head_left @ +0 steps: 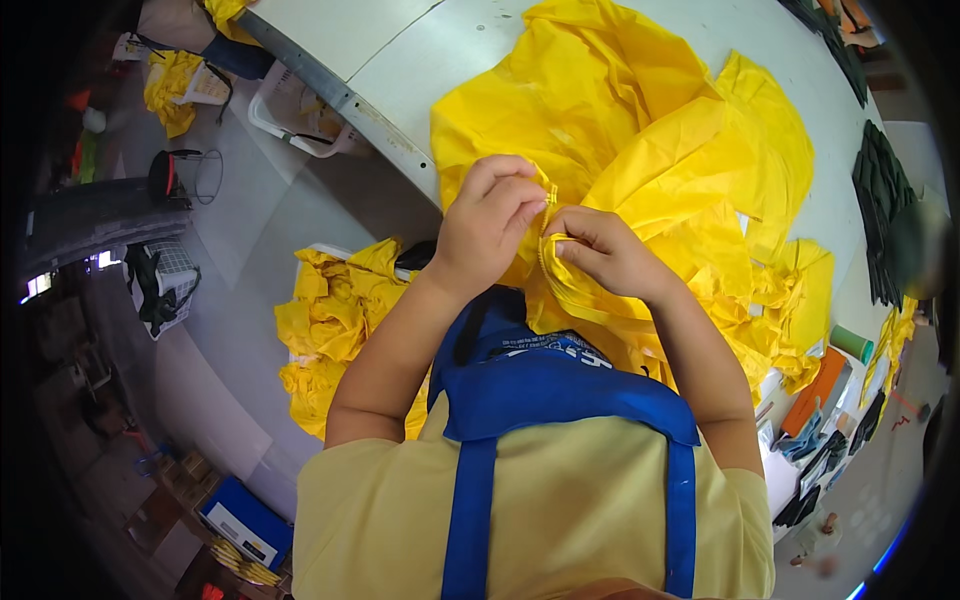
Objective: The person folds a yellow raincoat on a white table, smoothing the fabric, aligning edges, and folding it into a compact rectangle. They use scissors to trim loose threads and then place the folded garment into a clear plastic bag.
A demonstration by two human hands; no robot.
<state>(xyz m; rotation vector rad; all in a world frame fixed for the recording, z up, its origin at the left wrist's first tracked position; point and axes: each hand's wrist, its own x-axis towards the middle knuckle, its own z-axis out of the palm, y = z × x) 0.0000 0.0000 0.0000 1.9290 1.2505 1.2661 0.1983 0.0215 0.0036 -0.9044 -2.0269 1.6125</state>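
Note:
A large yellow garment of thin, smooth cloth (640, 130) lies crumpled over the white table (420, 50) and hangs toward my apron. Along its near edge runs a yellow zipper (546, 240). My left hand (492, 215) pinches the upper end of the zipper between thumb and fingers. Just right of it and slightly lower, my right hand (600, 250) is closed on the zipper's edge, where the strip curves down into the folds. The fingers partly hide the zipper's end, and I cannot make out the slider clearly.
Left of me, a heap of yellow cloth (340, 310) fills a container. A white basket (300, 120) stands beside the table's metal edge (370, 115). Dark green cloth pieces (880, 210) lie at the right, near a green roll (851, 344) and an orange item (815, 390).

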